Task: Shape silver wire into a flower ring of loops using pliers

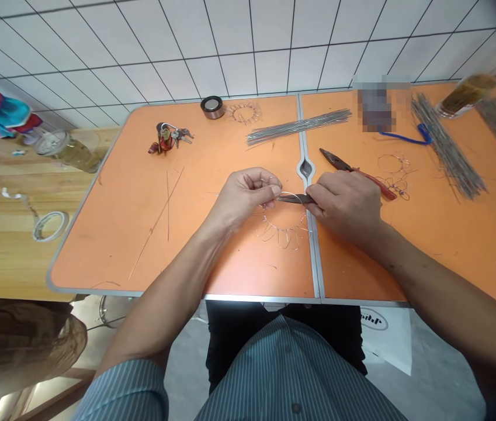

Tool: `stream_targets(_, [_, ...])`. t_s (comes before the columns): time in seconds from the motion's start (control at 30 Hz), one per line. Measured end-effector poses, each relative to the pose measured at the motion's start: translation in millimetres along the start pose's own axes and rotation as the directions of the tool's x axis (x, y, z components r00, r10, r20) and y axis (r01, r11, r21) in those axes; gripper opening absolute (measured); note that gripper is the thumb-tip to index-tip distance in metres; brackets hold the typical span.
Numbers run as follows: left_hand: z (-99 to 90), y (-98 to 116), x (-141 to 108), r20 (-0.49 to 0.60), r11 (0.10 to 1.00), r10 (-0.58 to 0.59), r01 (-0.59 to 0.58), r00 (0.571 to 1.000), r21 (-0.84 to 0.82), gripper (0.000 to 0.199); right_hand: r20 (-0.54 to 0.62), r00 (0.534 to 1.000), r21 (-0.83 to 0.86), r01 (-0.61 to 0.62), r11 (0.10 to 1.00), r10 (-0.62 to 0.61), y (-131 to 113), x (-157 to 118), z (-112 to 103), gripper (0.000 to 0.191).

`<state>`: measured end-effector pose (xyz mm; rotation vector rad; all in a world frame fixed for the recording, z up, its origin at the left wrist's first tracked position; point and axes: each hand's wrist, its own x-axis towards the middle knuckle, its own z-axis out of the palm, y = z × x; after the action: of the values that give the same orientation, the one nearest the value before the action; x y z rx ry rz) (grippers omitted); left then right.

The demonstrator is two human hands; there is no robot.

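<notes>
Near the middle of the orange table, my left hand [252,193] pinches a thin wire ring [283,227] that has small loops hanging along its lower edge. My right hand [344,199] is closed round dark-jawed pliers [295,199], whose handles are hidden in the palm. The jaws point left and reach the wire close to my left fingertips. Whether they grip it is too small to tell.
Red-handled pliers [379,182] lie beyond my right hand, beside small wire rings [394,164]. Wire bundles [298,127], keys [171,137] and a tape roll [212,107] are farther back. Loose wires [155,225] lie at left; a glass jar [467,96] stands back right.
</notes>
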<state>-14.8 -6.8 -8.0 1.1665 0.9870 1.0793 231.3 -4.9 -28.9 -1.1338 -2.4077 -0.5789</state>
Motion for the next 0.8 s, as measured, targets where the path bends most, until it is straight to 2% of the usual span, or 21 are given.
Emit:
stream_targets(0.23, [-8.3, -1.0, 4.9, 0.06, 0.982, -0.116, 0.124, 0.991, -0.143, 0.032, -0.072, 0.997, 0.018, -0.005, 1.0, 0.006, 3.9, -0.1, 0.4, 0.032])
stream_targets(0.3, [-9.1, -1.9, 5.5, 0.055, 0.981, -0.111, 0.118, 0.992, -0.154, 0.031, -0.054, 0.995, 0.065, -0.084, 0.994, 0.088, 6.9, -0.5, 2.2, 0.03])
stream_targets(0.37, [-8.8, -3.0, 5.6, 0.044, 0.982, -0.106, 0.111, 0.993, -0.151, 0.03, -0.024, 0.978, 0.191, -0.2, 0.961, 0.208, 9.8, 0.2, 2.0, 0.026])
stream_targets(0.4, [-8.1, -3.5, 5.4, 0.041, 0.983, -0.106, 0.111, 0.993, -0.143, 0.03, 0.007, 0.963, 0.288, -0.26, 0.922, 0.27, 10.7, 1.1, 0.6, 0.024])
stream_targets(0.47, [-5.5, -4.8, 4.5, 0.055, 0.985, -0.119, 0.124, 0.991, -0.117, 0.028, 0.123, 0.924, 0.493, -0.373, 0.786, 0.362, 10.7, 4.3, -5.2, 0.022])
stream_targets(0.57, [0.6, -7.9, 2.4, 0.111, 0.983, -0.157, 0.167, 0.981, -0.083, 0.025, 0.337, 0.86, 0.668, -0.505, 0.546, 0.382, 4.8, 11.0, -17.3, 0.026])
stream_targets(0.67, [7.3, -13.3, 0.8, 0.156, 0.975, -0.195, 0.209, 0.968, -0.076, 0.023, 0.449, 0.83, 0.74, -0.553, 0.383, 0.332, -4.9, 16.7, -25.7, 0.032])
stream_targets(0.8, [13.4, -22.2, 0.8, 0.2, 0.971, -0.213, 0.23, 0.956, -0.068, 0.025, 0.55, 0.778, 0.736, -0.624, 0.264, 0.303, -14.9, 18.8, -26.6, 0.031])
